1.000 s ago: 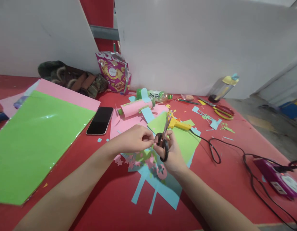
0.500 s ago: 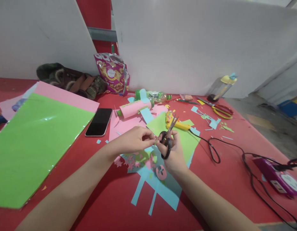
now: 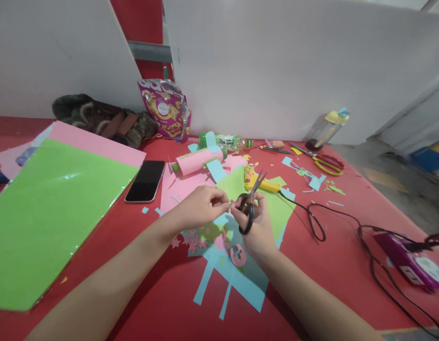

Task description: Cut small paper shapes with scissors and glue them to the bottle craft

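Note:
Black-handled scissors point(image 3: 246, 219) hang on the fingers of my right hand point(image 3: 258, 227), their blades pointing up and away. My left hand point(image 3: 201, 206) pinches a tiny scrap of paper point(image 3: 230, 207) between thumb and fingertips, close against my right fingertips; its shape is too small to make out. Below both hands lie pink paper stars point(image 3: 192, 242), a pink paper ring point(image 3: 238, 255) and blue paper point(image 3: 247, 286) with cut strips. Just beyond them are a green sheet point(image 3: 281, 215) and a yellow glue gun point(image 3: 264, 183).
Left are a black phone point(image 3: 145, 181) and packaged green paper point(image 3: 59, 213). Behind lie a pink paper roll point(image 3: 196, 161), a green bottle point(image 3: 228, 141) and a snack bag point(image 3: 165, 109). Right are red-and-yellow scissors point(image 3: 327, 163), a tumbler point(image 3: 326, 130), a black cord point(image 3: 361, 227) and a purple power strip point(image 3: 409, 260).
The two hands stay together at nearly the same spot, with a slight shift of the fingertips around the scrap. The scissors have tilted a little to the right.

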`<state>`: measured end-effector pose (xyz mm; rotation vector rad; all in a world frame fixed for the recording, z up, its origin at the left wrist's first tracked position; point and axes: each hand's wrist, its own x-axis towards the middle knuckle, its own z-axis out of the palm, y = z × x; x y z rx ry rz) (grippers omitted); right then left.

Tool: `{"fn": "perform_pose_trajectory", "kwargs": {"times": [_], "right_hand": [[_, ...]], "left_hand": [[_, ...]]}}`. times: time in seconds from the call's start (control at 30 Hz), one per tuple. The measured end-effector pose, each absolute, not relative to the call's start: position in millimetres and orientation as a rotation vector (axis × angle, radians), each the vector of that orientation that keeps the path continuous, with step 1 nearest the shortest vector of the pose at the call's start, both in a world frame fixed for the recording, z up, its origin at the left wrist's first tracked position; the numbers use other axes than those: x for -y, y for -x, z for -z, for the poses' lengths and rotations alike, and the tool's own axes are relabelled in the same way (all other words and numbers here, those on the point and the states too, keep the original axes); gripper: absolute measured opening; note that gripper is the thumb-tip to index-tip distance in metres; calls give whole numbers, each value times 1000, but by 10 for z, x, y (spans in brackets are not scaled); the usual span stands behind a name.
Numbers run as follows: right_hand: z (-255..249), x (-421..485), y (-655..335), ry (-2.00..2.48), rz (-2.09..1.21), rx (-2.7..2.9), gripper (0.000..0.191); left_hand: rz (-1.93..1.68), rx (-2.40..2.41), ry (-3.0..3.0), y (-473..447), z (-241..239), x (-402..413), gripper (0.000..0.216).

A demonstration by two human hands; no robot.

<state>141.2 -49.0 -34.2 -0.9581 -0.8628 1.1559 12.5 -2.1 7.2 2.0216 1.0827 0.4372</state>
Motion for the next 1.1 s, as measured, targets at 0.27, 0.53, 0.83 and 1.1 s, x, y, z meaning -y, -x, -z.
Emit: {"fn": "perform_pose_trajectory", "kwargs": {"times": [0.27,0.53,0.83,1.1], "right_hand": [[313,533,-1394,927,-1425,920,32],[359,558,-1394,773,-1638,1021,35],[337,568,-1396,701,-1659,1119,35],[336,560,-1395,656,-1659,1139,35]], "left_hand": [[-605,-1138,-1895,-3,-219,-25,20],[-776,-1179,-1832,49,-295,-20,18],[-665,-1174,-1871,46,-279,-8,17],[-597,-1137,-1925,23,-283,3,14]]}}
